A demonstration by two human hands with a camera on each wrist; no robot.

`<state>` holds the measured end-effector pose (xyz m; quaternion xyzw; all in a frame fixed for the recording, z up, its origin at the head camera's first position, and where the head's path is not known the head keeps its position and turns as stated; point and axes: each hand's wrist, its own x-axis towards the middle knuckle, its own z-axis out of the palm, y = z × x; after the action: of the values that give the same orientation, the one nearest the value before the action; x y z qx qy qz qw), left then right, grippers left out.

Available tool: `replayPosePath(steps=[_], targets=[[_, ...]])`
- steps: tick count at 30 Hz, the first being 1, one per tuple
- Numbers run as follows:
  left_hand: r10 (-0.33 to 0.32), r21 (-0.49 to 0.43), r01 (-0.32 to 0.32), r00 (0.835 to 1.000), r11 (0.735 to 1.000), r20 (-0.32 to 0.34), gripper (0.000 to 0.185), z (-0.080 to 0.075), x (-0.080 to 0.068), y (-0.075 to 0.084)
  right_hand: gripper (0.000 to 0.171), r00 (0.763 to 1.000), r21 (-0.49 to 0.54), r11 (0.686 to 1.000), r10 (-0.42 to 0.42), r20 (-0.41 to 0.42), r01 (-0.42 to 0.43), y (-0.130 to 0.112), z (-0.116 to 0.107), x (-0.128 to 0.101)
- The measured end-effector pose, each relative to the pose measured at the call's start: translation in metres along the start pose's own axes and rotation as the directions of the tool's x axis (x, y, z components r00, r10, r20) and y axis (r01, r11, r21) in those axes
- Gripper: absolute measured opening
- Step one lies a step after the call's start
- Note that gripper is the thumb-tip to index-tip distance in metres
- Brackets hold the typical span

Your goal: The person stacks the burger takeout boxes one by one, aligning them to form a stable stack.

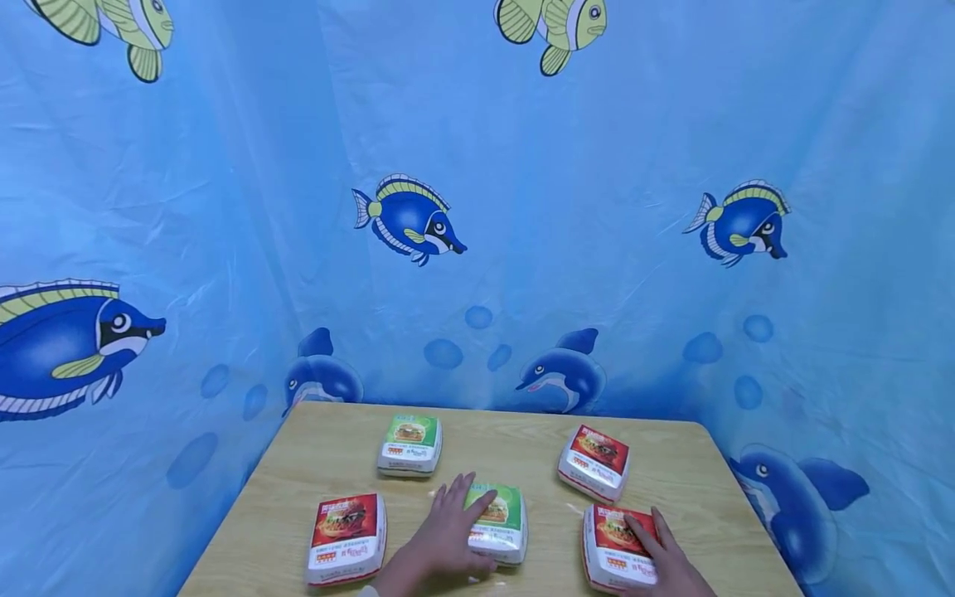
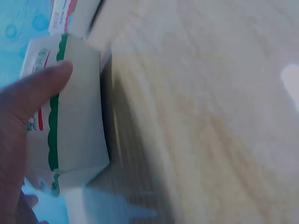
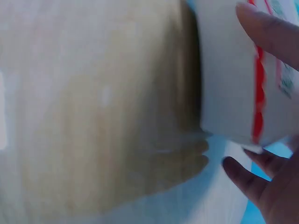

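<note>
Five burger boxes lie on a wooden table [image 1: 515, 431]. My left hand [image 1: 457, 531] grips the front middle green-topped box [image 1: 507, 518], with fingers over the lid and the thumb at its near side. In the left wrist view the thumb [image 2: 39, 88] presses the white side of this green box [image 2: 79, 121]. My right hand [image 1: 651, 549] holds the front right red-topped box [image 1: 612, 551]. The right wrist view has the thumb [image 3: 271, 32] on this red box [image 3: 229, 70] and fingers [image 3: 243, 177] curled past its other side.
A red box [image 1: 346, 537] lies at the front left, a green box [image 1: 409, 444] at the back left and a red box [image 1: 594, 460] at the back right. A blue fish-print curtain [image 1: 477, 249] hangs close behind and beside the table.
</note>
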<state>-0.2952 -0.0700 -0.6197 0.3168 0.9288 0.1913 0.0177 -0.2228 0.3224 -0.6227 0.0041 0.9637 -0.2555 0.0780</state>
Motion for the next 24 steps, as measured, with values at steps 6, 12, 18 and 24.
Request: replayPosePath(steps=[6,12,18,24], targets=[[-0.099,-0.028,0.098,0.994,0.995,-0.036,0.112,0.0,0.004,-0.004,0.12,0.998,0.025,0.998,0.055,0.039,-0.056,0.0,-0.003,0.006],[-0.247,-0.283,0.223,0.967,0.933,-0.054,0.133,0.015,-0.002,-0.014,0.12,0.998,0.031,0.998,0.061,0.012,-0.061,-0.005,0.002,0.007],[-0.261,-0.449,0.195,0.961,0.872,-0.091,0.136,0.028,-0.011,-0.017,0.127,0.998,0.048,0.996,0.069,0.001,-0.069,-0.015,0.006,0.011],[-0.296,-0.459,0.221,0.95,0.861,-0.098,0.131,0.031,-0.009,-0.008,0.132,0.998,0.103,0.995,0.014,-0.057,-0.008,-0.033,0.007,0.02]])
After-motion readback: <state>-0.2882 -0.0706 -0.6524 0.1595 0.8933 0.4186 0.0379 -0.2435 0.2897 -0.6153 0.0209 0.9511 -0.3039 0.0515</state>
